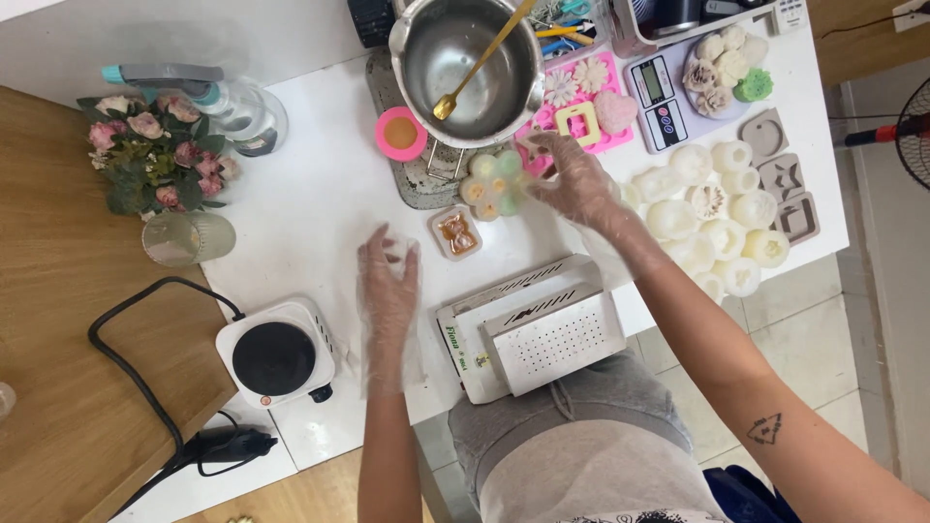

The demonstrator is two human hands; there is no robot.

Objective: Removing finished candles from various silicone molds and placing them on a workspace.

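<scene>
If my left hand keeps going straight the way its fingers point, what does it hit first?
The left hand points up the white table, away from the body. Bare tabletop lies ahead at first; then, probably, the pink cup beside the metal pot. The hand's height above the table is unclear, so this is a guess.

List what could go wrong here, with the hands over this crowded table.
1. The right hand reaches over a round flower mould beside the pot; its forearm could sweep the white pieces near the table edge.
2. The spoon leans over the pot rim and might get knocked out.
3. The hotplate cord loops off the table, a possible snag.
</scene>
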